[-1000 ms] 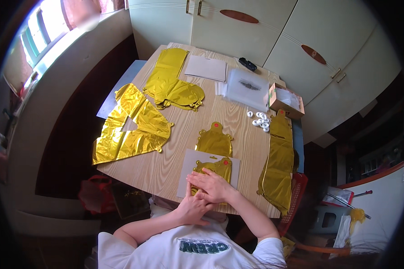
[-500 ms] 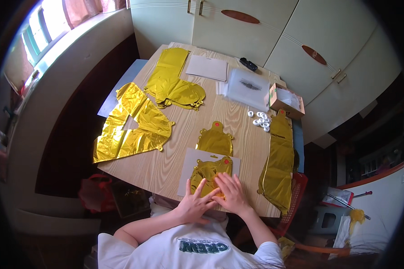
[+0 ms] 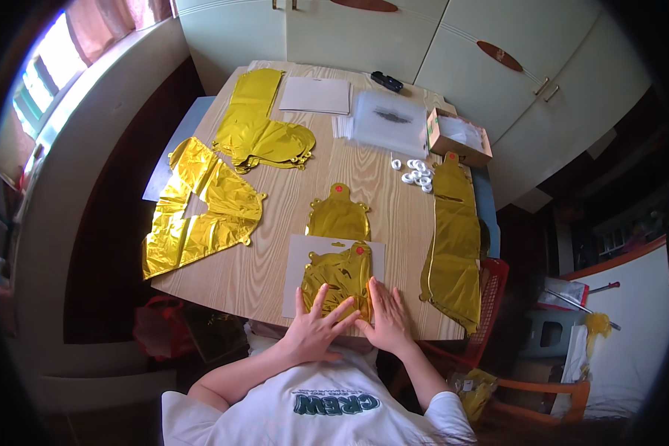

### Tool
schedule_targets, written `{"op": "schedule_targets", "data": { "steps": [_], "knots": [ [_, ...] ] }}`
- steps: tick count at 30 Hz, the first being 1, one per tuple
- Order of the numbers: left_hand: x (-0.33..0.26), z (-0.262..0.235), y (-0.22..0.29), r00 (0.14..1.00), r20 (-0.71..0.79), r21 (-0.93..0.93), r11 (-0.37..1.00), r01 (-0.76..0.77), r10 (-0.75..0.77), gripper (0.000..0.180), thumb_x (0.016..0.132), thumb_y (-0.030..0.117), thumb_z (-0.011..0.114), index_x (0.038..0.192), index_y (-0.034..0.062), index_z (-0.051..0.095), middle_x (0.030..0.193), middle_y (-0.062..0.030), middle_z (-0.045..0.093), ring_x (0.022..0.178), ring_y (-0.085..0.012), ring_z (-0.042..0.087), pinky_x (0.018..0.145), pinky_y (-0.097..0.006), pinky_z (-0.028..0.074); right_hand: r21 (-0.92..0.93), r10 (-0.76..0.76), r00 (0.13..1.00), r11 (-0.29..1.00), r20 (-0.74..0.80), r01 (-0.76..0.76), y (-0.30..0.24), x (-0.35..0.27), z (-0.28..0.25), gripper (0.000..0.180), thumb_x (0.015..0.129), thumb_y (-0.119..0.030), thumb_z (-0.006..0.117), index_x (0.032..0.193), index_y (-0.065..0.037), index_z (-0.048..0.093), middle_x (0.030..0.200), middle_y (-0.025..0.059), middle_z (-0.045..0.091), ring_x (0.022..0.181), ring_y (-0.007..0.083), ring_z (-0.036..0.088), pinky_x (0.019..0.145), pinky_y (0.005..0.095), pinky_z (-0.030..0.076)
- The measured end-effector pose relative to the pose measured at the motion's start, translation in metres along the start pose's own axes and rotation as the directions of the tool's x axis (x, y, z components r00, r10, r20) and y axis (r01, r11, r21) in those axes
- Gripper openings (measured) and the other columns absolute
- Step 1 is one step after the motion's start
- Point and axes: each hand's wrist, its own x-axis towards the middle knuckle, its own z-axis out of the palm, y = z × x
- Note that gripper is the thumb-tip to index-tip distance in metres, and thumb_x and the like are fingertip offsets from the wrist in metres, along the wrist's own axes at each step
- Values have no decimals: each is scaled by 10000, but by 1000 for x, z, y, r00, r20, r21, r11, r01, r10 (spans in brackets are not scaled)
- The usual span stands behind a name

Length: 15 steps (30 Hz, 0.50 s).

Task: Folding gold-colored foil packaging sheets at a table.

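A folded gold foil balloon (image 3: pixel 336 269) with a red dot on its tab lies on a pale backing card (image 3: pixel 294 271) at the table's near edge. My left hand (image 3: pixel 316 327) rests on the lower part of this foil, fingers spread. My right hand (image 3: pixel 388 321) lies flat at the foil's right side and over the card's lower right corner, its fingers stretched out. Neither hand grips anything. Just beyond the card is another gold foil piece (image 3: pixel 338 212), also with a red dot; its near end is hidden by the card.
Flat gold balloons lie at left (image 3: pixel 201 215), far left (image 3: pixel 256 123) and right (image 3: pixel 455 238). Across the back are pale cards (image 3: pixel 316 95), clear plastic sleeves (image 3: pixel 388 123), a black object (image 3: pixel 386 82) and a cardboard box (image 3: pixel 461 137). Several small white rolls (image 3: pixel 420 177) sit near the box.
My right hand has moved from atop the foil to its right side, fingers now pointing straighter ahead. My left hand stays on the foil, fingers spread wider. The whole view has shifted slightly.
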Motion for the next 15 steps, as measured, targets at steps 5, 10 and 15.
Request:
{"op": "schedule_targets", "data": {
  "steps": [5, 10, 15],
  "knots": [
    [1, -1, 1, 1000, 12, -1, 1000, 7, -7, 1035, 643, 702, 692, 1522, 337, 286, 1598, 6, 221, 1434, -502, 125, 976, -845, 107, -9, 8, 1000, 1000, 0, -8, 1, -1, 1, 849, 894, -311, 594, 1543, -37, 119, 1579, 153, 250, 1456, 271, 267, 1187, 508, 144],
    [1, 0, 1, 1000, 14, 0, 1000, 6, -6, 1028, 654, 707, 683, 1524, 335, 282, 1600, 5, 216, 1432, -506, 130, 980, -844, 99, -31, -10, 1000, 999, 13, 10, 2, -5, -1, 783, 924, -261, 550, 1543, -40, 124, 1572, 150, 269, 1450, 266, 283, 1185, 497, 156],
    [1, -1, 1, 1000, 27, -2, 1000, 7, -7, 1030, 660, 711, 677, 1528, 330, 274, 1601, 5, 215, 1433, -504, 130, 982, -843, 96, -55, -11, 1000, 998, 8, 11, 2, -5, -2, 746, 932, -237, 544, 1538, -43, 154, 1562, 141, 295, 1439, 257, 305, 1177, 486, 188]
  ]
}}
